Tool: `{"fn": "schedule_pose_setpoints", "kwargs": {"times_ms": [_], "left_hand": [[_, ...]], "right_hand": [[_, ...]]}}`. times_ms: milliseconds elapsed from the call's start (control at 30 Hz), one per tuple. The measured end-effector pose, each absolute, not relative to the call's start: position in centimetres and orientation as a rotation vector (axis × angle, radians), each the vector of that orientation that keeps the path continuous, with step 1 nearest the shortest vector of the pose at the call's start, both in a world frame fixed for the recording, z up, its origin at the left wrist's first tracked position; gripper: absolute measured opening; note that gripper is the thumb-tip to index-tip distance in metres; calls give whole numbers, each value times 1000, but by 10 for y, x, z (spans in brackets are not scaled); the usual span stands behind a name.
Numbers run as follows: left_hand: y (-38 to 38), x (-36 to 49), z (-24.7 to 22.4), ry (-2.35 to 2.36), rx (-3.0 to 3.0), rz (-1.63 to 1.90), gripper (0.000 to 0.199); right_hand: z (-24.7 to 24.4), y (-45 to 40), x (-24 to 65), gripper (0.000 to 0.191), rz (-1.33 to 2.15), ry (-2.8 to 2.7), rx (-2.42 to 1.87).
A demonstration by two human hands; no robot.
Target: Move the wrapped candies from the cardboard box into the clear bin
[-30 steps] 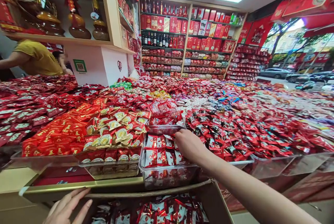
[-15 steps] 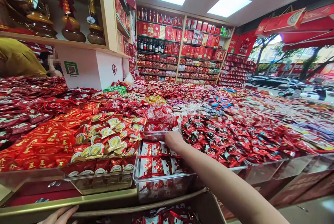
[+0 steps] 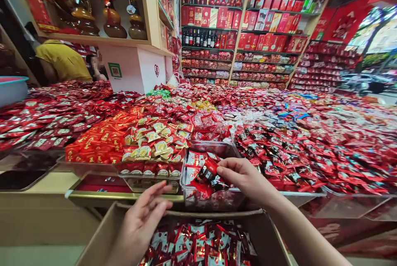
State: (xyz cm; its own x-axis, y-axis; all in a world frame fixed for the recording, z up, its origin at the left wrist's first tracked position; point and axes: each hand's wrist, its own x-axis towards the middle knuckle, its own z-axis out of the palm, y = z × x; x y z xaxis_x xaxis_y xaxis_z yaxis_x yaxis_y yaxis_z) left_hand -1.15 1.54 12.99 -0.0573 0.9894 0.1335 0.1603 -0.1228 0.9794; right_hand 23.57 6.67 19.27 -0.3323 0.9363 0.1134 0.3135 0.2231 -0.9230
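Right grip pinching red-and-black packets over a clear bin

My right grip (image 3: 242, 173) is closed on red-and-black packets (image 3: 208, 173), pinched between thumb and fingers. Directly under them is the clear bin (image 3: 211, 200), holding red-and-white packets (image 3: 194, 159). My left grip (image 3: 141, 220) is wide and holds nothing, its fingers parted above the left part of the open cardboard box (image 3: 104, 233). That box sits nearer me than both grips' fingertips, with loose red-and-white sachets (image 3: 198, 243) inside.

Beyond my left fingertips, a clear tray (image 3: 151, 184) carries gold-and-red packets (image 3: 159, 142); farther left, orange-red packets (image 3: 99, 144) fill another. Right of my right grip, a heap of red-and-black sweets (image 3: 269, 154) rises above its clear container. Farther out, left of my left grip, I see the pale desk (image 3: 27, 212) and, behind the heaps, a person in a yellow top (image 3: 68, 61).
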Motion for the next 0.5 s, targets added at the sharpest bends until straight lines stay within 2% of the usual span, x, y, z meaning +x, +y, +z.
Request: {"fn": "schedule_pose_setpoints", "kwargs": {"times_ms": [100,167,267,367,500], "left_hand": [[21,33,164,1007,1324,1130,52],[26,47,170,997,1364,1067,46],[29,54,159,1001,1337,1062,39],[27,58,146,1021,1239,1119,40],[20,57,131,1181,1215,1104,45]], "right_hand": [[185,56,225,28,1267,-1710,-1111],[181,51,220,27,1363,-1645,-1076],[170,45,217,26,1482,-1419,-978],[157,36,217,39,1521,-1205,-901],[141,21,217,34,1481,-1247,-919]]}}
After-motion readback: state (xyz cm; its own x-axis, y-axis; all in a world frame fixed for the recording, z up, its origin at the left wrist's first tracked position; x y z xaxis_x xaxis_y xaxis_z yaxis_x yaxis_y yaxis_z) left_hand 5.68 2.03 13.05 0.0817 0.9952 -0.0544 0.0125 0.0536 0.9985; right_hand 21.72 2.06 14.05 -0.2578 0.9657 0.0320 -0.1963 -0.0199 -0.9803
